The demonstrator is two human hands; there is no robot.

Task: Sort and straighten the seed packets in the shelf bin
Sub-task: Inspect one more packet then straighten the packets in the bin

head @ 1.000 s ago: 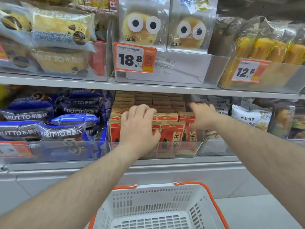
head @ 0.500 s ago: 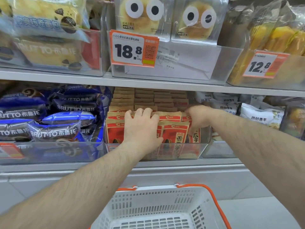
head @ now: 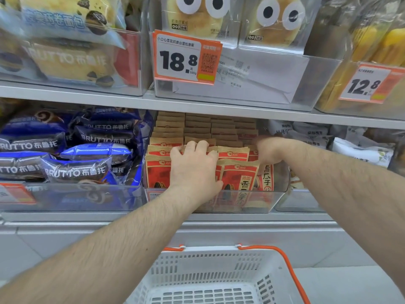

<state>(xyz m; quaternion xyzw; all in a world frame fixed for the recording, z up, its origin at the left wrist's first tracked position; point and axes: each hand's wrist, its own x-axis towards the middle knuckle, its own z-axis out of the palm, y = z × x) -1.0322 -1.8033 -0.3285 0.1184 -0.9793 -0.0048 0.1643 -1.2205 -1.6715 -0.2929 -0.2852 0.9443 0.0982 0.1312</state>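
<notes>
- Your left hand point(head: 194, 170) curls its fingers over the front red seed packets point(head: 240, 178) in the clear bin point(head: 258, 200).
- Your right hand point(head: 270, 151) reaches behind them; grip cannot be told.

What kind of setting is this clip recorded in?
Most likely a grocery store aisle: orange-and-white price tags on clear plastic shelf bins, packaged breads and red seed packets, and a white plastic shopping basket with orange handles below.

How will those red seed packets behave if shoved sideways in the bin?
The red seed packets look like thin, flat paper pouches: probably light and bendy. Standing on edge in rows, they likely lean or fan over. The clear bin front should stop them sliding out.
</notes>
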